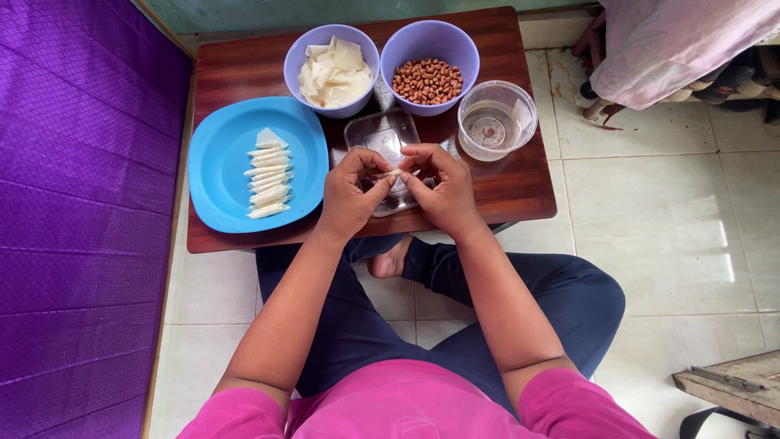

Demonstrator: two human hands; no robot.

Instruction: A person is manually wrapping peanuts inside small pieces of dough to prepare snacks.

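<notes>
Both hands, left hand (351,189) and right hand (439,185), pinch one small wrapper roll (390,173), grip closed on it. Best to roll tight and even. Finished rolls (266,175) lie left of the grip on the blue plate (218,154).

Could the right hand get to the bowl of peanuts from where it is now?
Probably yes. The right hand sits just below the bowl of peanuts, with only the flat clear lid between them. But both hands pinch a small wrapper, so it isn't free.
</notes>
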